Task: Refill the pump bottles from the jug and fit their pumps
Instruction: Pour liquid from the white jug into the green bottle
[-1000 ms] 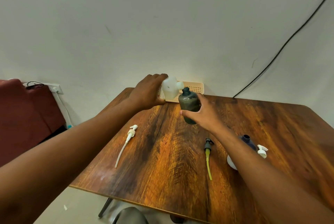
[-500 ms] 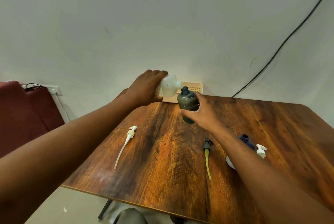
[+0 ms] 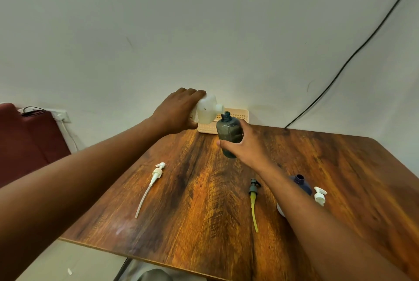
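Observation:
My left hand [image 3: 175, 111] grips a white jug [image 3: 206, 109], tipped so its spout sits right at the open neck of a dark grey bottle [image 3: 229, 132]. My right hand [image 3: 246, 148] holds that bottle, raised a little off the wooden table [image 3: 204, 201]. A white pump [image 3: 152, 179] with a long tube lies at the left of the table. A grey pump with a yellow tube [image 3: 253, 201] lies in the middle. A dark blue open bottle [image 3: 301, 183] and another white pump [image 3: 319, 195] show beside my right forearm.
A cream slotted basket [image 3: 235, 116] stands at the table's far edge against the wall. A black cable [image 3: 353, 54] runs down the wall at the right. A dark red seat [image 3: 25, 140] stands to the left, beyond the table's edge.
My left hand has tipped the jug further and its spout has come up to the grey bottle's neck. Both hands and the bottle kept nearly the same place.

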